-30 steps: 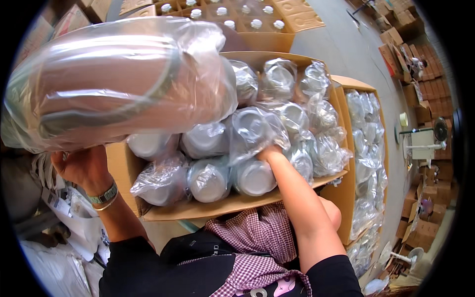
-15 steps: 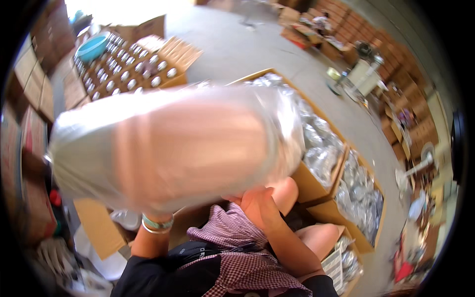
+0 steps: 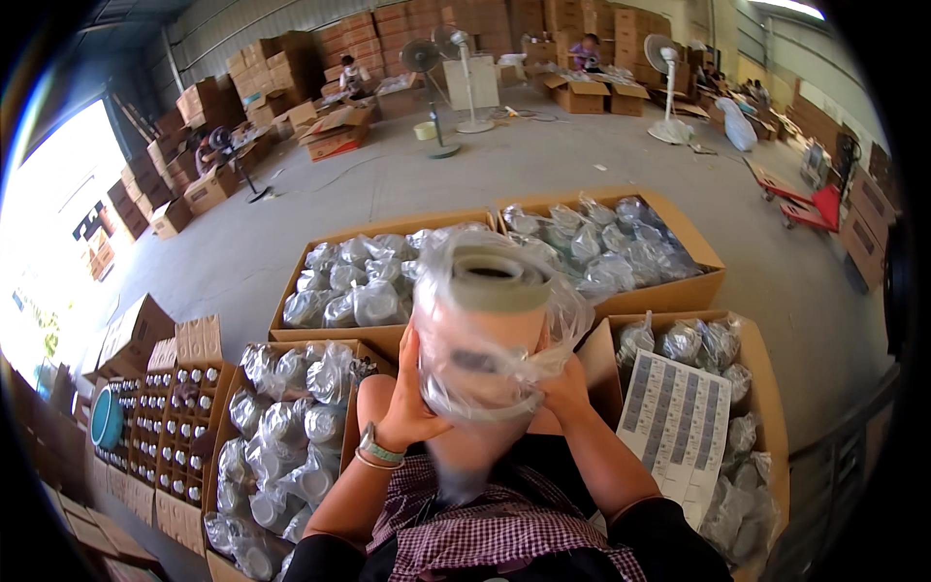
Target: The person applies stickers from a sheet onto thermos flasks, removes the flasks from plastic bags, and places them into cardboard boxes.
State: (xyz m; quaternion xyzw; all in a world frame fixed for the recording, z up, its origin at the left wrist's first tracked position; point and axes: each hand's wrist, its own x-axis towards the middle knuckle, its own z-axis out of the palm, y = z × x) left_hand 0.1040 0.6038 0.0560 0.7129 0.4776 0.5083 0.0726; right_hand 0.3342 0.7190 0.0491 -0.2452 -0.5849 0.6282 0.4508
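A pink cylindrical container (image 3: 485, 344) with a grey-green rim at the top stands upright in a loose clear plastic bag, held over my lap. My left hand (image 3: 402, 407), with a watch and bracelet at the wrist, is closed round its left side. My right hand (image 3: 562, 388) grips the right side, its fingers partly hidden by the plastic. Just beyond it, cardboard boxes (image 3: 398, 330) hold several bagged items with silver-looking ends. A printed sheet of labels (image 3: 674, 436) lies over the box at my right.
At left are a divided carton (image 3: 184, 427) of white-capped bottles and a blue basin (image 3: 107, 419). Across the grey floor (image 3: 456, 175) stand fans (image 3: 661, 58), stacked cartons (image 3: 378, 39) and a red pallet truck (image 3: 805, 209). Several people (image 3: 587, 53) are at work in the background.
The container has swung from lying sideways at upper left to upright in front of me. My right hand has left the box and joined my left on it. My view has lifted toward the room.
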